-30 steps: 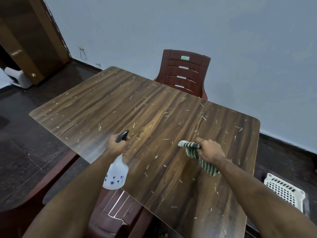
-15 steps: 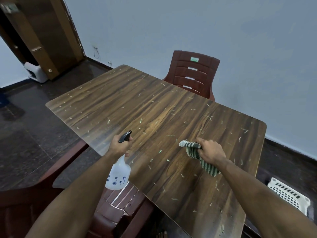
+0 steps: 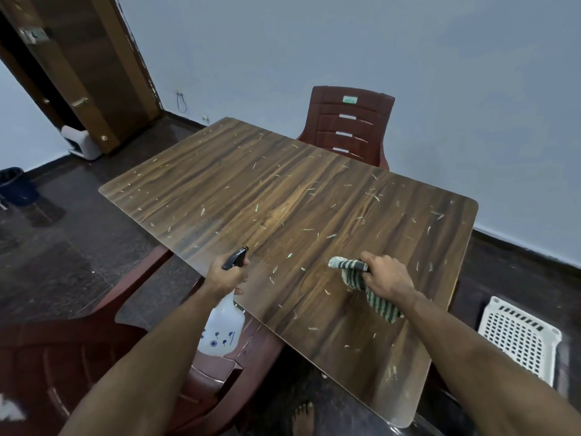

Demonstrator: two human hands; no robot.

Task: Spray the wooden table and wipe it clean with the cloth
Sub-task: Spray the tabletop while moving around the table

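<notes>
The wooden table [image 3: 283, 196] fills the middle of the view, strewn with several small pale scraps. My left hand [image 3: 224, 273] grips a white spray bottle [image 3: 222, 327] by its black trigger head, at the table's near left edge, nozzle pointing over the tabletop. The bottle's body hangs below the edge. My right hand [image 3: 385, 275] is closed around a bunched green-and-white striped cloth [image 3: 361, 280], held just above the tabletop near the right side. One end of the cloth sticks out to the left, the other trails under my wrist.
A dark red plastic chair [image 3: 349, 127] stands at the table's far side against the blue wall. Another red chair [image 3: 103, 350] is at the near left, partly under the table. A white plastic basket [image 3: 518, 338] sits on the floor at the right. A wooden door [image 3: 78, 67] stands at the far left.
The view has swung left and tilted up a little, showing more floor and door. Both hands keep their grips and stay in nearly the same spots over the table.
</notes>
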